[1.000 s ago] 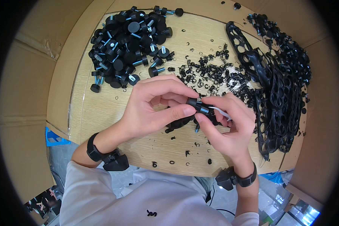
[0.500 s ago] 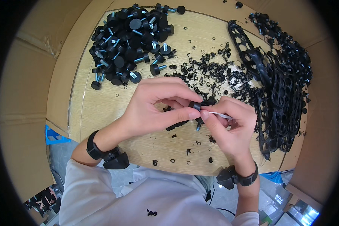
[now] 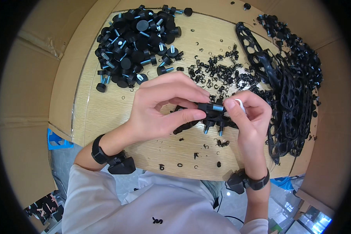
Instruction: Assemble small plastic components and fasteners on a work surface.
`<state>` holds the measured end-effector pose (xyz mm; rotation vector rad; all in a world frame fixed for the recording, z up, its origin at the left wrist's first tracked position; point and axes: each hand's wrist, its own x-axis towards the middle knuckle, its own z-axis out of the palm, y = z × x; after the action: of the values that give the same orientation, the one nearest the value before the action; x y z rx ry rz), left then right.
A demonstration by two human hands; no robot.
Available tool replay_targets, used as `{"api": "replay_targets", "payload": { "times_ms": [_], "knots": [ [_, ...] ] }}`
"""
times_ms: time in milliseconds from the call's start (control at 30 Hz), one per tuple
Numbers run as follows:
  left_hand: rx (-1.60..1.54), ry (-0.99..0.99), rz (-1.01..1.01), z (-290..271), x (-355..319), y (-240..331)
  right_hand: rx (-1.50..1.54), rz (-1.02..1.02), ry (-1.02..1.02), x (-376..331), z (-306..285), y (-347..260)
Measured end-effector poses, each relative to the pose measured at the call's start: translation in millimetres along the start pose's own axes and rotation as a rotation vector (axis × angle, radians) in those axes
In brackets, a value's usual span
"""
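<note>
My left hand (image 3: 156, 103) pinches a black rubber foot (image 3: 202, 107) between thumb and fingers. Its silver threaded stud (image 3: 218, 108) points right, toward my other hand. Closed around a slim white tool (image 3: 241, 103), my right hand (image 3: 250, 117) is just beyond the stud's end; the working tip of the tool is hidden by my fingers. Beneath both hands lies a black rubber piece (image 3: 186, 127), partly covered, with more studded feet (image 3: 207, 127) beside it whose studs point toward me.
A heap of black studded feet (image 3: 136, 43) stands at the far left. Curled black scraps (image 3: 218, 72) are strewn mid-table. Perforated black rubber sheets (image 3: 288, 101) are stacked at right, with another heap of black parts (image 3: 304, 54) behind. Cardboard walls (image 3: 25, 93) enclose the sides.
My right hand has drawn back to the right with the white tool, away from the foot. The stud, hidden before, now shows; my left hand still holds the foot.
</note>
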<state>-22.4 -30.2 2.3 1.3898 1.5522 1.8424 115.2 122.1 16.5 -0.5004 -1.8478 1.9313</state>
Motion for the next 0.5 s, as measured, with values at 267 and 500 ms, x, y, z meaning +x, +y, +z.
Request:
{"api": "replay_targets", "payload": {
  "times_ms": [267,500],
  "knots": [
    [-0.113,0.051,-0.019,3,-1,2,-0.178,-0.355,0.200,-2,-18,-19],
    [-0.210,0.069,0.005,6,-1,5,-0.297,-0.333,0.413,-12,-71,-54]
  ]
}}
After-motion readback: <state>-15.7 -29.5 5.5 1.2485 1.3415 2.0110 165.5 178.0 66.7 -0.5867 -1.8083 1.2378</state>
